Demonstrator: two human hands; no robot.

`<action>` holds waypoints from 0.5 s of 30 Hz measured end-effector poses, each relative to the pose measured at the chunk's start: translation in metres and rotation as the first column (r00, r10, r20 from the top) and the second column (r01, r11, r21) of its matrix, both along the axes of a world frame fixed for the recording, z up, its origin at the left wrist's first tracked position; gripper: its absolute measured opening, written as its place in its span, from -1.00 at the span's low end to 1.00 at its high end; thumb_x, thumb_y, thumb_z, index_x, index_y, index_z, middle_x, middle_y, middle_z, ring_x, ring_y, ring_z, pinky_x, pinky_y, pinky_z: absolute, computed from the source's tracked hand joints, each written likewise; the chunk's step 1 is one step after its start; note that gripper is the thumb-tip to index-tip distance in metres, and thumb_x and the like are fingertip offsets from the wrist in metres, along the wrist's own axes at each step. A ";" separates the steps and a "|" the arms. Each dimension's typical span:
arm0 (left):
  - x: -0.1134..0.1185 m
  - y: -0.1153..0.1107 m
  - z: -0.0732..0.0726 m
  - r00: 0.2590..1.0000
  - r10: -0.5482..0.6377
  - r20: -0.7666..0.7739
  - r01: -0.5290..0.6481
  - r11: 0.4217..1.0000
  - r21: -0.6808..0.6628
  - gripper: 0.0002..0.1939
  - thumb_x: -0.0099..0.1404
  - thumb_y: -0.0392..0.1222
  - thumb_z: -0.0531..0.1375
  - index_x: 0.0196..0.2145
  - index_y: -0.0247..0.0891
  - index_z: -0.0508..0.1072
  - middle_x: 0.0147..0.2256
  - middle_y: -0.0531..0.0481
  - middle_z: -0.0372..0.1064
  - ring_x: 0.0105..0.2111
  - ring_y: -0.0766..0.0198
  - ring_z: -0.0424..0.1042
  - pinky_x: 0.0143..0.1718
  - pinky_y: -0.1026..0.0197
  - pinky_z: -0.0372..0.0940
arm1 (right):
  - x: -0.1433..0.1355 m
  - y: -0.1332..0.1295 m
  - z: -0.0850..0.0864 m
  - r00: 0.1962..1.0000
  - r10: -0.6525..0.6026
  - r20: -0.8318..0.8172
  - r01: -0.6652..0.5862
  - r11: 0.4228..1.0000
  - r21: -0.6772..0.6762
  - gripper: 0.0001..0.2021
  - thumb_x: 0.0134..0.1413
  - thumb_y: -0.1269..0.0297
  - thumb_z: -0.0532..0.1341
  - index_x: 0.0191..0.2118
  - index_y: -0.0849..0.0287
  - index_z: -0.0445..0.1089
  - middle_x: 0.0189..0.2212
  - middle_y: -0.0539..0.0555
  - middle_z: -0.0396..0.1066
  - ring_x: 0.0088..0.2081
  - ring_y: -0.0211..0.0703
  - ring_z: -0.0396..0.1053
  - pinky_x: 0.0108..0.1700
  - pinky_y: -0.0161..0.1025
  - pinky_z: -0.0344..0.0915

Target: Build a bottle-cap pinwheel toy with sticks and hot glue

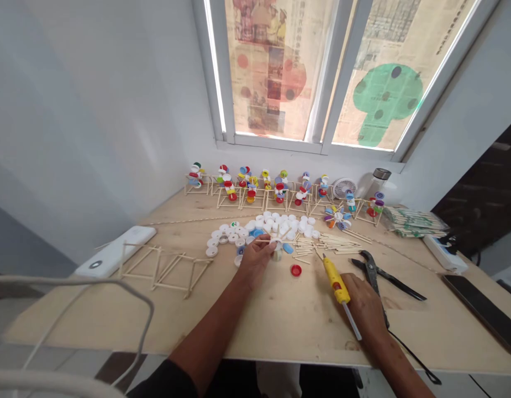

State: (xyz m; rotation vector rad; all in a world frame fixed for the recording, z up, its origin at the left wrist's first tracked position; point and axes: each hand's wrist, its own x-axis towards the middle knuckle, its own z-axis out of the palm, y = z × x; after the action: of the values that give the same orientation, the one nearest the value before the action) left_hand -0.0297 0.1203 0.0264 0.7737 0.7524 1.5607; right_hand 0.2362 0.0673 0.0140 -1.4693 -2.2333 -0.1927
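Left hand (256, 258) | white cap (277, 242) at thumb tip | seemingly pinched

A plain black sleeve (168, 381) is ending where the bare left forearm (216, 329) is beginning, and the left hand (255, 260) is showing uncovered. The right forearm (391, 362) and right hand (365, 303) are showing bare too. Lower down, black cloth (327, 381) is covering both legs (236, 378).

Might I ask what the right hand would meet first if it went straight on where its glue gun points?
The right hand, glue gun foremost, would probably meet the sticks, then white caps; depth is unclear, so it might pass above.
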 end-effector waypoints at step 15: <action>-0.003 -0.006 0.002 0.984 -0.140 0.109 0.140 0.990 0.008 -0.67 -0.06 -0.21 0.40 -0.35 -0.27 0.37 -0.38 -0.01 0.45 -0.26 0.17 0.48 -0.18 0.11 0.34 | -0.008 0.006 -0.002 0.949 0.031 0.314 -0.063 0.994 0.091 -0.87 0.03 0.51 0.10 -0.34 0.18 0.33 -0.39 0.12 0.39 -0.34 -0.07 0.27 -0.25 -0.16 0.01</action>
State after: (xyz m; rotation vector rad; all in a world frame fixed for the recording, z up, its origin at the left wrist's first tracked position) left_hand -0.0323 0.1143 0.0280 0.7199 0.6047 1.4641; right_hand 0.2286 0.0731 0.0122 -1.4111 -2.4613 -0.5483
